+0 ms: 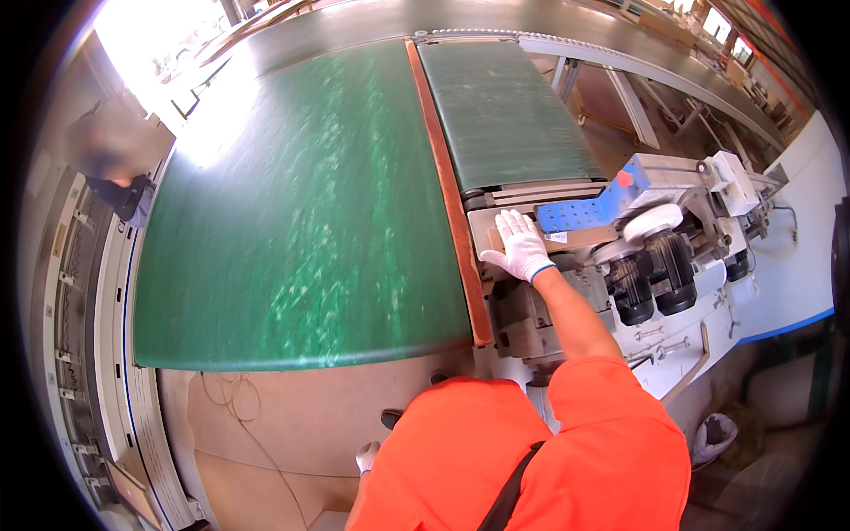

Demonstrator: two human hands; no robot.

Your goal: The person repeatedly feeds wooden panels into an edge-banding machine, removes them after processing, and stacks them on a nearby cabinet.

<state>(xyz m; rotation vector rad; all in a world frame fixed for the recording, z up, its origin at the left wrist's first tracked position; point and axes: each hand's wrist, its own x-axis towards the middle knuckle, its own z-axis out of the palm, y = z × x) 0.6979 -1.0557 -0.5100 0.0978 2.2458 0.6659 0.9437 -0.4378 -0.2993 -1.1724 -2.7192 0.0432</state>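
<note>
My right hand (520, 246), in a white glove, lies flat with its fingers stretched out and the thumb apart. It rests on the left end of a brown flat board (589, 236), which carries a small white label. The board runs under a blue perforated guard (571, 215) of a machine with a red knob (625, 179). My left hand (367, 456), also gloved, hangs low beside my body; its fingers are too small and partly hidden to make out.
A wide green conveyor belt (301, 212) spreads to the left, edged by a reddish-brown strip (443, 177). Beyond the machine runs a narrower green belt (505, 115). Black motors (670, 270) sit at right, near wrenches (660, 350). Another person (115, 159) stands at far left. A cable (257, 434) trails across the floor.
</note>
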